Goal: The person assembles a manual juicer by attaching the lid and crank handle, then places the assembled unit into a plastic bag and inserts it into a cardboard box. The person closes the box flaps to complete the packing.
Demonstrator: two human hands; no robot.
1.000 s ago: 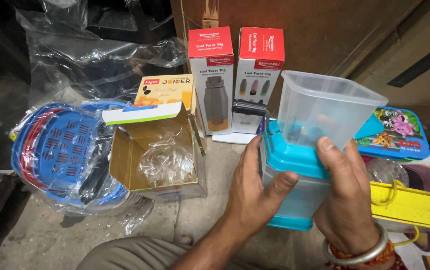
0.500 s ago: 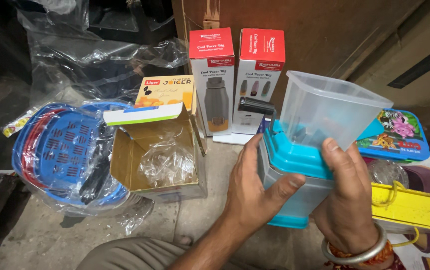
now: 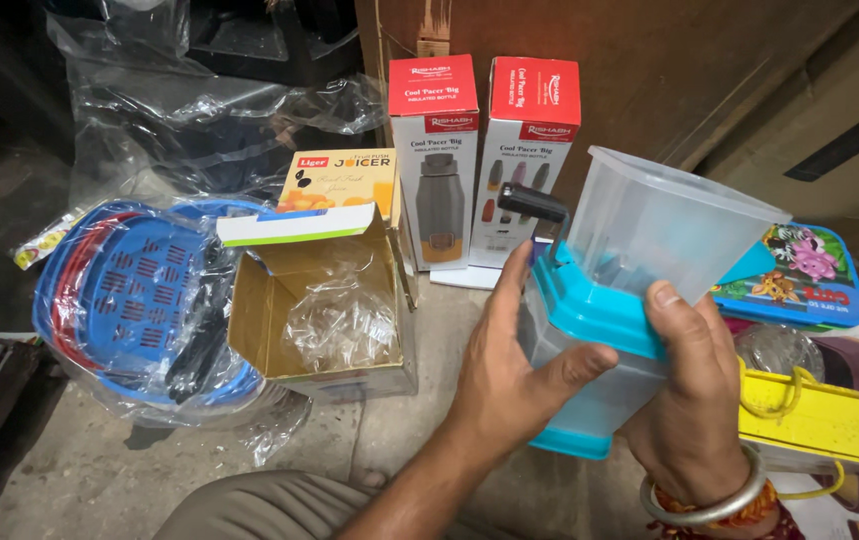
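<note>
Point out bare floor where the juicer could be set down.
Bare concrete floor lies below the blue plastic baskets and in front of the open cardboard box. Crowded right: yellow plastic tray, cartoon lunch box.

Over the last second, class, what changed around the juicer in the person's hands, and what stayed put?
The clear top container tilted slightly and rose off the turquoise collar. Both hands, left and right, kept their grip on the juicer. The open carton, bottle boxes and baskets stayed put.

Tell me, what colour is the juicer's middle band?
Turquoise blue band, between clear plastic parts; head view shows it.
</note>
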